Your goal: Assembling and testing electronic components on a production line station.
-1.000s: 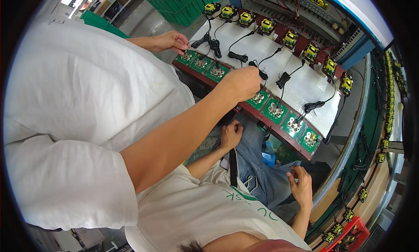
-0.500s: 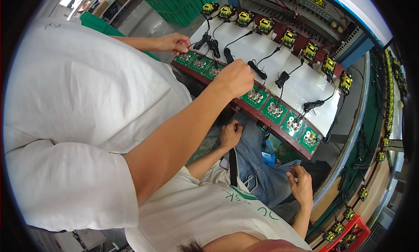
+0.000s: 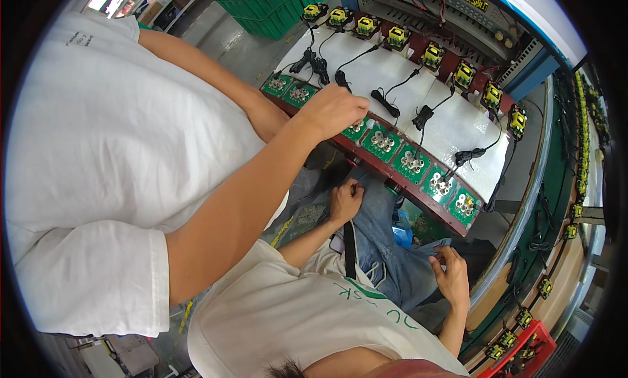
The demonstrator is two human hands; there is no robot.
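Note:
My left hand [image 3: 347, 202] rests on my jeans [image 3: 383, 231], its fingers curled inward. A thin dark line shows by its fingertips; what they hold, if anything, I cannot make out. Over the other thigh, my right hand [image 3: 450, 273] has loosely bent fingers, with the thumb apart from them, touching or close to the denim. Beyond my knees lies a dark red fixture [image 3: 428, 206] with a row of green circuit boards [image 3: 412, 165] bearing metal posts. A co-worker's hand [image 3: 335, 109] is over one of the boards, hiding what its fingers touch.
Black cables [image 3: 424, 119] run across a white sheet [image 3: 366, 67] to yellow-black transformer boards [image 3: 432, 56]. The co-worker in a white shirt [image 3: 131, 162] stands at left. Green crates [image 3: 255, 8] stand behind. A metal-edged conveyor [image 3: 517, 247] and red bin [image 3: 531, 352] are at right.
The co-worker's near hand has moved left along the boards. Their other hand has left the far-left board and now sits hidden behind the near forearm. My hands have not moved.

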